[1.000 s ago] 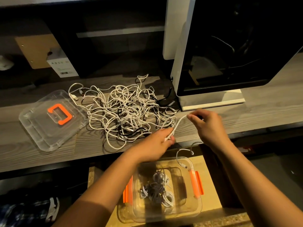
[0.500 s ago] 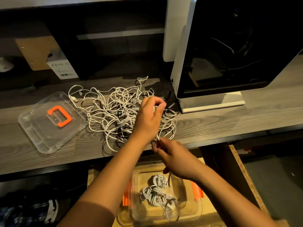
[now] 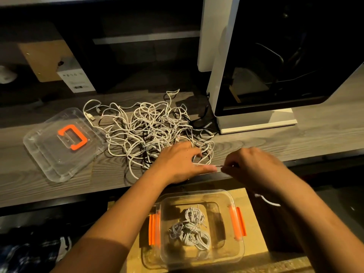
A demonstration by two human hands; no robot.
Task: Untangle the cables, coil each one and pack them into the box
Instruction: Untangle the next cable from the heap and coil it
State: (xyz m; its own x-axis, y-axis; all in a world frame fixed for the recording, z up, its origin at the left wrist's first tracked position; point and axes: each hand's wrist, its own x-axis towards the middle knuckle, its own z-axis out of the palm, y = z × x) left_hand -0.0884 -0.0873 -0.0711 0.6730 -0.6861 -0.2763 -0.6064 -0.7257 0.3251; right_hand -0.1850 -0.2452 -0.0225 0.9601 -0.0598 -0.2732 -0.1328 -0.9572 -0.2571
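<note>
A tangled heap of white cables (image 3: 145, 131) lies on the grey wooden table (image 3: 275, 142), with a few black cables mixed in. My left hand (image 3: 177, 162) rests on the heap's near right corner, fingers curled around a white strand. My right hand (image 3: 254, 164) pinches that same white strand just to the right, at the table's front edge. Below the table stands a clear plastic box (image 3: 197, 257) with orange latches, holding several coiled white cables (image 3: 191, 229).
The box's clear lid (image 3: 49, 154) with an orange handle lies left of the heap. A white-framed machine (image 3: 256, 119) with a dark window stands at the back right. A small white carton (image 3: 78, 81) stands behind. The box sits on a wooden board (image 3: 254, 229).
My left hand has dropped from the middle of the heap to its near right corner. My right hand rose from above the box to the table edge and now pinches the strand.
</note>
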